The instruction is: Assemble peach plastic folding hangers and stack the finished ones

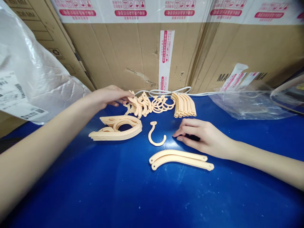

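Observation:
My left hand (pixel 113 96) reaches to the back of the table, its fingers closed on a short, curved cream plastic hanger piece (pixel 136 106) at the left end of a pile. Just right of that are cream hanger hooks (pixel 162 104) and a row of hanger arms (pixel 185 104). A stack of folded hangers (pixel 118 134) lies below my left hand. In the middle, a single hook (pixel 152 137) lies flat. My right hand (pixel 201 136) rests right of this hook, fingers loosely bent and apart, holding nothing. Two long curved hanger arms (pixel 180 159) lie in front of it.
Large cardboard boxes (pixel 114 53) stand along the back edge of the blue table (pixel 118 190). A white cable (pixel 204 93) runs before them. A clear plastic bag (pixel 251 104) lies back right, and a silvery padded parcel (pixel 42 72) leans at the left.

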The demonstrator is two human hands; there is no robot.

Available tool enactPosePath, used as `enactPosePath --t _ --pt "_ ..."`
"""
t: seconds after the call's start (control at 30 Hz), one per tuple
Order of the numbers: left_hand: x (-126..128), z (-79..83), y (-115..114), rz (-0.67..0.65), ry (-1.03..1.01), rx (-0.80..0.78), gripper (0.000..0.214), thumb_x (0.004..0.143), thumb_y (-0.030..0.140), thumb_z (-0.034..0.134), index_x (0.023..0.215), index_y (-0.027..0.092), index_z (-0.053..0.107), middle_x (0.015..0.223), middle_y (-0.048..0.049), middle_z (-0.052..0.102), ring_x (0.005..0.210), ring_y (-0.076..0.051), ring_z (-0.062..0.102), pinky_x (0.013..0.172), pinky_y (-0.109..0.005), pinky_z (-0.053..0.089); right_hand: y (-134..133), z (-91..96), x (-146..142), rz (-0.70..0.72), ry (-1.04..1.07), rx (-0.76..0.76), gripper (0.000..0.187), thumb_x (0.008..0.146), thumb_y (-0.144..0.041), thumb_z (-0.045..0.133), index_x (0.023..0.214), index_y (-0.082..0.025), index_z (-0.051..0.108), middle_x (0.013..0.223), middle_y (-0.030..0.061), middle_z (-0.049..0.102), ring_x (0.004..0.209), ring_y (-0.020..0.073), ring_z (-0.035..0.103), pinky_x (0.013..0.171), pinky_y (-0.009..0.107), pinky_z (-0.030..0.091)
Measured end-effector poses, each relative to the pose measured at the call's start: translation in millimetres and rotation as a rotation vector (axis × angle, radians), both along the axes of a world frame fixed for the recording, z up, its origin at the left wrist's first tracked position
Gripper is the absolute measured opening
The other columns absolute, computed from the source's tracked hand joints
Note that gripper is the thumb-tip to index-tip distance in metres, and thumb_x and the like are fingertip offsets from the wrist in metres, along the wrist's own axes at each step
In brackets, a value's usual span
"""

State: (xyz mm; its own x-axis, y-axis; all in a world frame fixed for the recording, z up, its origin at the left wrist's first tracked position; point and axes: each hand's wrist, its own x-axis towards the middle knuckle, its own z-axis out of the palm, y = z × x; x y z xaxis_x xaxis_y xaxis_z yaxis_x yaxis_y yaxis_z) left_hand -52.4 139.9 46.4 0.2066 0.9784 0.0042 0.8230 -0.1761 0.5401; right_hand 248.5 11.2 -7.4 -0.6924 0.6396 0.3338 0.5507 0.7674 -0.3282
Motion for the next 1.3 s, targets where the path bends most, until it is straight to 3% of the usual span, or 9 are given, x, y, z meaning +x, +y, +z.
enactPosePath --t 0.13,0.3,0.4,0.47,0.57,0.7,0.87,1.07,1.3 --pt "-1 18.6 -14 0.070 -0.136 0.067 0.044 0.080 0.054 0.061 0.093 0.012 0.065 0.084 -0.0053 0.066 0.066 -0.008 0.046 0.056 -0.021 0.033 0 -1.1 1 -0.002 0.000 0.001 0.019 0.095 -0.026 0.049 0.100 -0.018 0.066 0.091 0.0045 0.062 0.082 0.0144 0.059 0.074 0.029 0.047" --pt "9 40.2 -31 0.151 -0.264 0.300 0.043 0.080 0.044 0.067 0.103 0.008 0.065 0.085 -0.0003 0.060 0.070 -0.004 0.043 0.064 -0.019 0.031 0 -2.7 2 -0.006 0.028 -0.014 0.021 0.095 -0.027 0.049 0.100 -0.018 0.067 0.090 0.0050 0.063 0.082 0.0149 0.060 0.074 0.029 0.048" --pt "27 42.8 -48 -0.002 -0.291 0.237 0.037 0.082 0.041 0.067 0.104 0.011 0.065 0.086 -0.0015 0.063 0.066 -0.005 0.044 0.062 -0.020 0.032 -2 -1.4 3 -0.065 0.113 -0.059 0.020 0.094 -0.031 0.052 0.104 -0.018 0.065 0.080 0.0014 0.062 0.071 0.0126 0.058 0.067 0.026 0.047" --pt "43 37.6 -62 -0.102 -0.286 0.160 0.029 0.081 0.039 0.068 0.094 0.014 0.066 0.077 -0.0019 0.064 0.058 -0.006 0.044 0.055 -0.021 0.031 -4 0.0 4 -0.113 0.193 -0.096 0.024 0.093 -0.034 0.053 0.110 -0.019 0.060 0.077 -0.0002 0.061 0.068 0.0117 0.057 0.065 0.025 0.047" --pt "66 20.5 -83 -0.379 -0.220 0.039 0.019 0.080 0.035 0.068 0.086 0.017 0.064 0.067 0.0009 0.061 0.056 -0.010 0.053 0.052 -0.023 0.035 -8 1.2 5 -0.138 0.292 -0.140 0.030 0.094 -0.037 0.052 0.119 -0.020 0.052 0.087 0.0020 0.064 0.077 0.0135 0.060 0.071 0.027 0.050" --pt "86 -6.1 -105 -0.574 -0.211 0.068 0.011 0.089 0.031 0.057 0.088 0.020 0.059 0.070 0.0035 0.060 0.052 -0.009 0.052 0.047 -0.021 0.035 -10 -1.3 6 -0.134 0.362 -0.130 0.042 0.088 -0.038 0.063 0.122 -0.021 0.046 0.097 0.0046 0.066 0.082 0.0156 0.063 0.070 0.028 0.052" --pt "93 -23.9 -114 -0.571 -0.282 0.030 0.011 0.094 0.031 0.050 0.094 0.021 0.055 0.074 0.0048 0.058 0.048 -0.006 0.049 0.045 -0.020 0.035 -9 -4.4 5 -0.176 0.379 -0.089 0.025 0.086 -0.034 0.066 0.105 -0.021 0.056 0.089 0.0026 0.068 0.072 0.0125 0.062 0.065 0.026 0.053" --pt "95 -28.9 -113 -0.538 -0.360 0.091 0.011 0.091 0.030 0.056 0.089 0.019 0.057 0.078 0.0022 0.060 0.061 -0.009 0.054 0.051 -0.020 0.037 -9 -2.9 5 -0.199 0.402 -0.121 0.022 0.084 -0.037 0.067 0.095 -0.020 0.058 0.084 0.0017 0.068 0.068 0.0120 0.062 0.062 0.025 0.053" --pt "97 -24.8 -115 -0.465 -0.453 -0.213 0.025 0.088 0.042 0.058 0.097 0.019 0.059 0.069 0.0021 0.058 0.051 -0.009 0.049 0.042 -0.019 0.035 -9 -0.9 7 -0.233 0.381 -0.091 0.018 0.085 -0.036 0.065 0.088 -0.020 0.059 0.078 0.0010 0.066 0.066 0.0121 0.061 0.061 0.025 0.051"
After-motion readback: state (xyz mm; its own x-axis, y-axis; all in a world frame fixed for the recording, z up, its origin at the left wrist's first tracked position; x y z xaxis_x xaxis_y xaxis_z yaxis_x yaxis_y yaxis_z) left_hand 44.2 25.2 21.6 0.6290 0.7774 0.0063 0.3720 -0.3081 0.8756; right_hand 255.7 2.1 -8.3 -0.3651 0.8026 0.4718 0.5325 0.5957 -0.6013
